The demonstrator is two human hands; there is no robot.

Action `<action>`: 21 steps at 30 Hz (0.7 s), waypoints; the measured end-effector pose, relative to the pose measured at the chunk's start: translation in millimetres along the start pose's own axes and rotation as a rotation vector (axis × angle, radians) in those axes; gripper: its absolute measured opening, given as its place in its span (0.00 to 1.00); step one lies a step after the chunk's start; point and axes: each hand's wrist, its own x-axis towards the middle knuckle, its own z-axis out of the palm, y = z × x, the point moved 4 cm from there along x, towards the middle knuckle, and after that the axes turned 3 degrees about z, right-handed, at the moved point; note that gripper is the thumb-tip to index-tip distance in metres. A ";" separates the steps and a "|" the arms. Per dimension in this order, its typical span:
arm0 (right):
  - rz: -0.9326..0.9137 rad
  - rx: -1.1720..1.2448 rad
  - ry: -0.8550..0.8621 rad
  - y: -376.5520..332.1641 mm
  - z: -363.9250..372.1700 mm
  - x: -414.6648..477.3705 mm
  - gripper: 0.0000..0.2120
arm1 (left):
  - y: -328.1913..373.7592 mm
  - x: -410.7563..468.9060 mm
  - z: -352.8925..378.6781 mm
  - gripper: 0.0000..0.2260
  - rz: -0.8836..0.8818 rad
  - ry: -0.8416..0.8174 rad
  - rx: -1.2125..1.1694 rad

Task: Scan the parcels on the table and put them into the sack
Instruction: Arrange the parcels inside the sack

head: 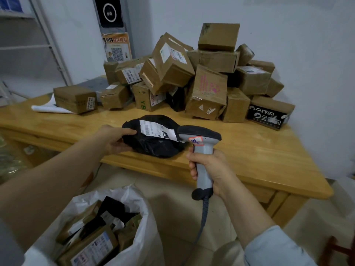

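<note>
mid-scan. left hand (113, 139) gripping the edge of a black soft parcel (153, 145) at the near edge of the counter (249, 156), label up. right hand (210, 167) clamped round the scanner (199, 134), head just beside the label. next, probably: swinging the parcel down into the open white sack (143, 223), clear of its rim.

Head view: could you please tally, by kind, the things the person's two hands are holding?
Black bagged parcel, in the left hand: 1
Barcode scanner, in the right hand: 1
Total: 2
</note>
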 end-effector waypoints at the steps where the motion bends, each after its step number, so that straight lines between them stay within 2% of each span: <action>1: -0.005 -0.029 -0.016 -0.4 2.7 -1.3 0.06 | 4.0 -0.2 -3.6 0.23 0.037 0.024 -0.011; 10: -0.115 -0.314 -0.088 -6.1 40.4 -11.5 0.06 | 70.8 -24.2 -53.2 0.19 0.439 0.245 0.146; 13: -0.193 -0.406 -0.093 -9.2 52.2 -15.4 0.07 | 82.0 -33.4 -66.5 0.14 0.491 0.245 0.207; 21: -0.347 -0.514 -0.112 -16.5 78.1 -24.2 0.07 | 90.0 -57.6 -97.6 0.16 0.573 0.275 0.289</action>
